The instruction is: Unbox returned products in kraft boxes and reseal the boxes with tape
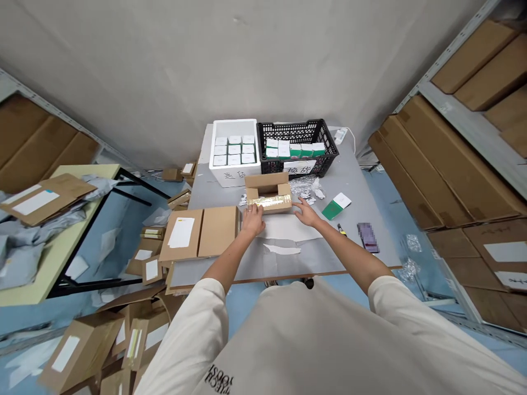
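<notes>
The metal shelving [448, 107] on the right is cut off by the frame, as are its large brown cartons [461, 156]. A grey worktable [362, 189] stands ahead, its near edge partly covered by the person's arms. The pale yellow side table [31, 293] on the left also runs out of view, and labelled cardboard boxes [99, 340] crowd the floor below it, overlapping too much to count.

At the back of the worktable, a black plastic crate [320, 164] and a white foam box [247, 178] stand side by side; only the tops of most packets inside show. A labelled brown carton [218, 230] lies just left of the left hand; whether it is one box or two is unclear.

The small open cardboard box [269, 203], taped along its front, sits mid-table before the foam box and crate; its inside is mostly hidden. The left hand [252, 221] has bent fingers at its front left corner, their grip impossible to judge. The right hand [306, 213] has loosely spread fingers by its right end; contact is uncertain.

Bubble wrap [302, 183], a green-and-white box [336, 207], a blurred phone [368, 237] and a torn paper strip [282, 249] surround them.
</notes>
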Demonstrator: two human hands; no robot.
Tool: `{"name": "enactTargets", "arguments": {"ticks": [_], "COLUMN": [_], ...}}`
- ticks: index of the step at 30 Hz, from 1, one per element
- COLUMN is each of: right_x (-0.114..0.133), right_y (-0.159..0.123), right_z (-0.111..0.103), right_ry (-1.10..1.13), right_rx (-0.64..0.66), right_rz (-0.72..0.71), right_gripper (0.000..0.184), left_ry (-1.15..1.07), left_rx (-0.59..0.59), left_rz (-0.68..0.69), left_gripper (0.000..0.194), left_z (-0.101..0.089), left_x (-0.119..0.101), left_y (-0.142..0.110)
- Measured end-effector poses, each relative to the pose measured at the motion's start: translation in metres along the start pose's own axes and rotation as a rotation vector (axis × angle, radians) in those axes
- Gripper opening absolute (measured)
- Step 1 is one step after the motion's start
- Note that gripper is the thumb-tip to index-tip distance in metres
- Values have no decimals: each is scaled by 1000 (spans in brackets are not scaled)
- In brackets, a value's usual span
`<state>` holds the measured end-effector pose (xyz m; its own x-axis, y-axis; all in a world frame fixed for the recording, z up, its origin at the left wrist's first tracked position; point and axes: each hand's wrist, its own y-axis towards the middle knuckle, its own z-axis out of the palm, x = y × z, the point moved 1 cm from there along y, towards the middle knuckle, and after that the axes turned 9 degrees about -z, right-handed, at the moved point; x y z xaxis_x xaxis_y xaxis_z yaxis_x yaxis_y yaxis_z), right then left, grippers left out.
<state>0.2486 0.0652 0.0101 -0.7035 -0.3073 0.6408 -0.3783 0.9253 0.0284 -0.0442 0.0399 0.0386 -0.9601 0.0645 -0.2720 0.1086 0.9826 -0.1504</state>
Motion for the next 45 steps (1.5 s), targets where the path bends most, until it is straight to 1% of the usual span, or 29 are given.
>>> {"name": "enactTargets", "arguments": {"ticks": [3,6,9,12,14,15,17,19,22,25,27,30,32,35,39,42,45], "right_x": [-12,-29,-51,-79,-101,-112,-136,-156,-176,-180,-177,-166,-158,-145,-124,-106,-90], "right_y": [-18,-34,-49,-67,-79,-84,-92,-94,-93,-92,-93,-98,-102,-107,-108,-104,-101], "right_z": [-22,-51,-82,-113,-130,-137,-149,-157,-163,-164,-163,-162,-162,-159,-145,-126,-107], "right_ry": [13,16,-19,-91,-147,-167,-183,-165,-120,-95,-78,-58,-57,-20,76,127,149], "right_rx": [-34,-76,-142,-210,-245,-246,-200,-104,30,96,99,85,73,60,67,67,87], "right_rz": [-31,-73,-106,-85,-34,-3,51,64,7,-35,-59,-88,-91,-75,-47,-53,-58], "right_gripper": [44,40,39,39,46,54,76,93,103,107,104,88,78,72,71,72,72], "left_ry": [21,15,1,-32,-46,-51,-79,-131,-212,-300,-350,-410,-453,-520,-596,-613,-602], "left_rx": [-31,-73,-94,-108,-95,-82,-47,-7,50,113,161,210,219,196,124,85,83], "left_rz": [-33,-22,17,74,94,98,101,97,83,65,38,-7,-28,-36,-22,-49,-96], "left_gripper": [64,56,52,53,55,56,58,59,61,65,72,81,84,85,84,87,87], "left_z": [0,3,9,16,23,27,38,50,68,85,96,108,111,107,96,90,89], "left_x": [-14,-41,-81,-128,-160,-176,-207,-237,-274,-299,-308,-314,-314,-308,-289,-267,-244], "left_y": [3,2,0,-1,-1,-1,0,2,6,9,9,7,4,-3,-14,-21,-26]}}
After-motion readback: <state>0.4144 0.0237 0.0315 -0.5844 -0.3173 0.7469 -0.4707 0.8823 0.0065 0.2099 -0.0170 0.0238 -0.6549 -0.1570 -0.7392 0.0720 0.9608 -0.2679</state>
